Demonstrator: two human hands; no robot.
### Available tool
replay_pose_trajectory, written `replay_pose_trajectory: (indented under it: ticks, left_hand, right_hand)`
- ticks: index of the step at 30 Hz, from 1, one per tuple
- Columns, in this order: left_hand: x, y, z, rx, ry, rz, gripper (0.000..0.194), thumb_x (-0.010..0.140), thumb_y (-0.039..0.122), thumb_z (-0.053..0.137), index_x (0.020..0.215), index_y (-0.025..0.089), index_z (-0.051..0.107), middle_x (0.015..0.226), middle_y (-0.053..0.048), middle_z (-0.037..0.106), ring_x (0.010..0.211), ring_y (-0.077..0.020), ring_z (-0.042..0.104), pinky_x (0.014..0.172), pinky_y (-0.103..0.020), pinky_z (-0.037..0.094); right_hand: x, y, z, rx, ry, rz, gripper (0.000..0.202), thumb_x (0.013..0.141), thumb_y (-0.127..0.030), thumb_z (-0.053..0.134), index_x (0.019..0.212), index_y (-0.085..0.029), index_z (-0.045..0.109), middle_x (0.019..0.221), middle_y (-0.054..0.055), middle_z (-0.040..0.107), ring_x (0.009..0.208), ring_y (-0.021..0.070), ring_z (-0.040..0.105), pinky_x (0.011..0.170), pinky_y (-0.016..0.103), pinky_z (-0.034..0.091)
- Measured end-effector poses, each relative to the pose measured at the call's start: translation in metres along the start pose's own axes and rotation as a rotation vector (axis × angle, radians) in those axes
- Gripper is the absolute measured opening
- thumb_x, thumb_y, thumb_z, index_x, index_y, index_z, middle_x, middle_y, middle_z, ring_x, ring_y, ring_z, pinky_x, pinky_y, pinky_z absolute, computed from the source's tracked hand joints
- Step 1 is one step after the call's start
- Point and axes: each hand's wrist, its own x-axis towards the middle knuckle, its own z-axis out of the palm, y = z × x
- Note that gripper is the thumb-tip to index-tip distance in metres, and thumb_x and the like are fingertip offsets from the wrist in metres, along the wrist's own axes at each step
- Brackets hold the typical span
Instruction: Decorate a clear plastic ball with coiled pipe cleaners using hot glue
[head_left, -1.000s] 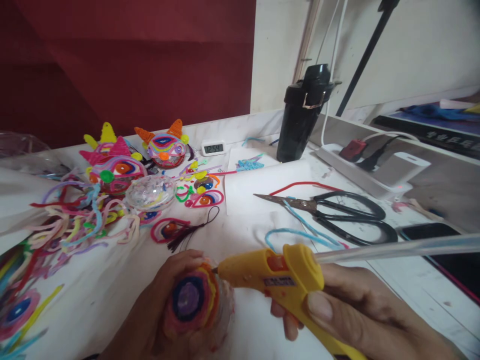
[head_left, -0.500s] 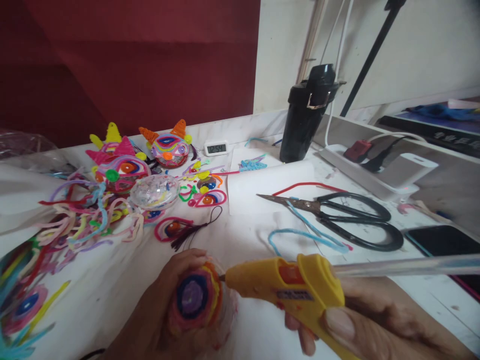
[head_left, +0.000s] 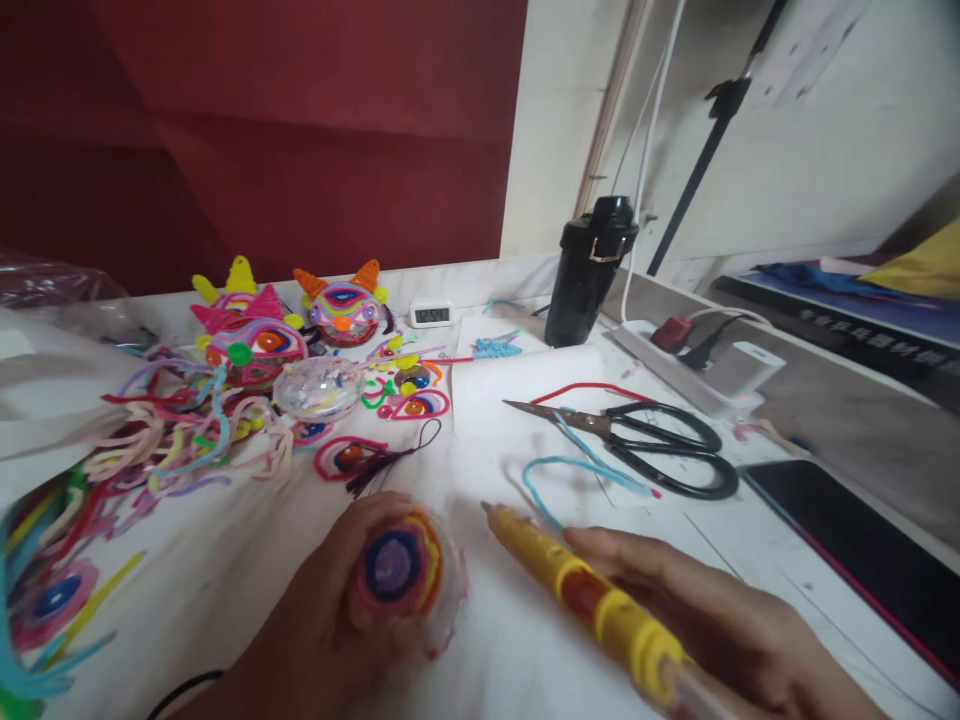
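Note:
My left hand (head_left: 337,600) is wrapped round a clear ball (head_left: 448,590) whose near side carries coiled rings of purple, blue, pink, yellow and orange. To its right, my right hand (head_left: 697,610) holds a yellow glue gun (head_left: 585,595), its tip apart from the ball and pointing up and left. A clear glue stick (head_left: 694,695) comes out of the gun's back end. Beyond the ball lie a pink-rimmed eye piece (head_left: 349,457) and a dark tassel (head_left: 382,466). A clear half shell (head_left: 319,388) rests near two decorated figures (head_left: 259,345) with coloured horns.
Black scissors (head_left: 667,440) and blue pipe cleaners (head_left: 555,465) lie at the right, near a phone (head_left: 862,550). Behind stand a black bottle (head_left: 589,280), a small clock (head_left: 431,315) and a power strip (head_left: 675,365). Loose pipe cleaners (head_left: 187,430) pile up at left.
The glue gun has moved away from the ball to the right and turned, so its back end points down toward me. The ball stays in my left hand. The view has shifted to the right.

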Motion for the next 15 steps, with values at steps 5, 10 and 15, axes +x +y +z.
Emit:
replay_pose_trajectory:
  ticks: [5,10,15]
  left_hand:
    - [0.001,-0.002,-0.003,0.055,0.028,0.043,0.053,0.075,0.028,0.080,0.125,0.033,0.062,0.118,-0.006,0.074,0.098,-0.0307,0.074,0.078,-0.036,0.065]
    - [0.010,0.002,-0.010,0.211,0.084,0.180,0.046,0.074,0.020,0.076,0.117,0.031,0.067,0.106,0.003,0.078,0.090,-0.0265,0.077,0.076,-0.028,0.063]
    - [0.014,-0.005,-0.021,0.295,0.016,0.175,0.039,0.084,0.028,0.072,0.121,0.032,0.060,0.112,0.006,0.074,0.099,-0.0238,0.073,0.087,-0.026,0.059]
  right_hand:
    - [-0.009,-0.001,0.007,-0.393,0.059,-0.166,0.069,0.090,-0.031,0.074,0.148,-0.052,0.043,0.141,0.001,0.066,0.121,0.0272,0.069,0.089,0.032,0.063]
    - [0.012,-0.020,0.027,-0.537,-0.057,-0.347,0.049,0.098,-0.035,0.060,0.146,-0.026,0.051,0.124,0.011,0.073,0.111,0.0272,0.071,0.094,0.035,0.061]
    - [0.022,-0.016,0.043,-0.691,-0.126,-0.421,0.034,0.100,-0.026,0.057,0.128,-0.008,0.063,0.106,0.016,0.074,0.097,0.0295,0.067,0.086,0.043,0.060]
